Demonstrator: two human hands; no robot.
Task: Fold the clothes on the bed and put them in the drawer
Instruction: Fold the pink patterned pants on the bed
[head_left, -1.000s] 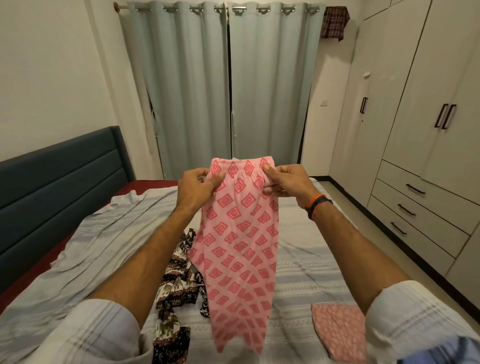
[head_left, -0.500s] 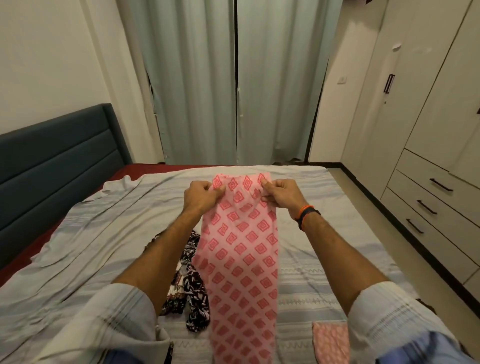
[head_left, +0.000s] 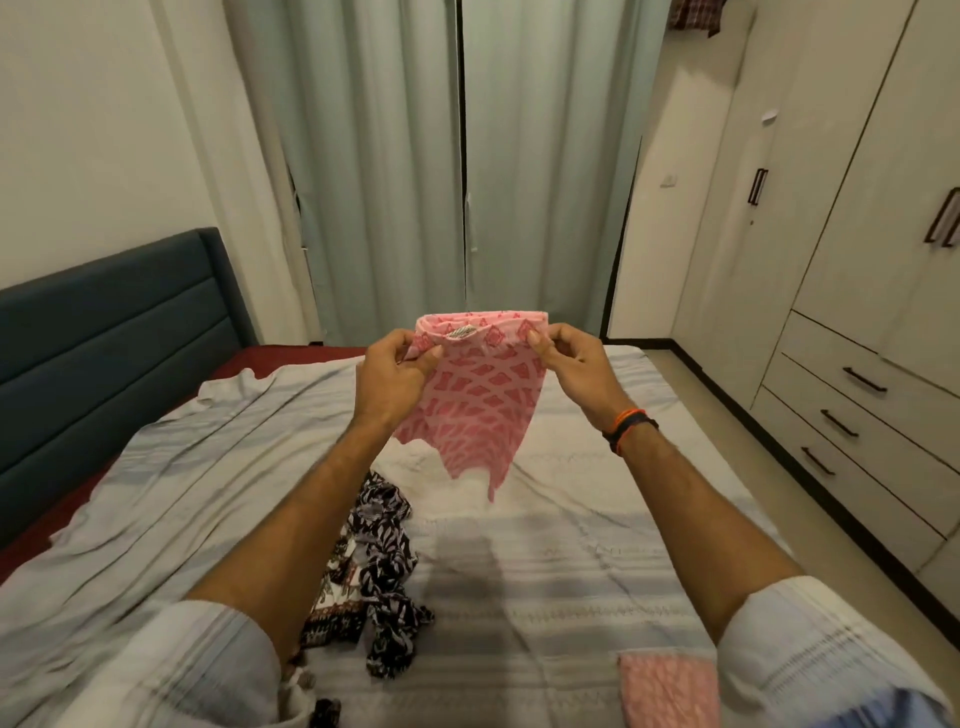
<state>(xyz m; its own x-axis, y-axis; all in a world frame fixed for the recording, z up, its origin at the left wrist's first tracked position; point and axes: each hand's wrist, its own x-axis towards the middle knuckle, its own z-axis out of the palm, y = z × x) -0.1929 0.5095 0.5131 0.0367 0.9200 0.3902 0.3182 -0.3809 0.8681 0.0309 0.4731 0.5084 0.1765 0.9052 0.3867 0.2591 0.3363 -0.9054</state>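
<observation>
I hold a pink garment with a red diamond print (head_left: 478, 405) up over the bed (head_left: 597, 571). My left hand (head_left: 392, 371) pinches its waistband at the left corner and my right hand (head_left: 566, 358) pinches the right corner. The cloth swings away from me in the air, blurred, with a small label showing at the top edge. A crumpled black-and-white patterned garment (head_left: 376, 571) lies on the striped sheet under my left forearm. A folded pink piece (head_left: 667, 688) sits at the near right of the bed. Wardrobe drawers (head_left: 852, 410) with dark handles, all closed, stand on the right.
A dark blue headboard (head_left: 104, 332) runs along the left. Grey curtains (head_left: 457, 171) hang behind the bed. A strip of floor (head_left: 727, 447) separates the bed from the tall white wardrobe (head_left: 852, 156). A checked cloth (head_left: 693, 15) hangs near the ceiling.
The pink garment hung straight down before. Both hands have lifted and flicked it, so its lower part now swings up and away over the bed.
</observation>
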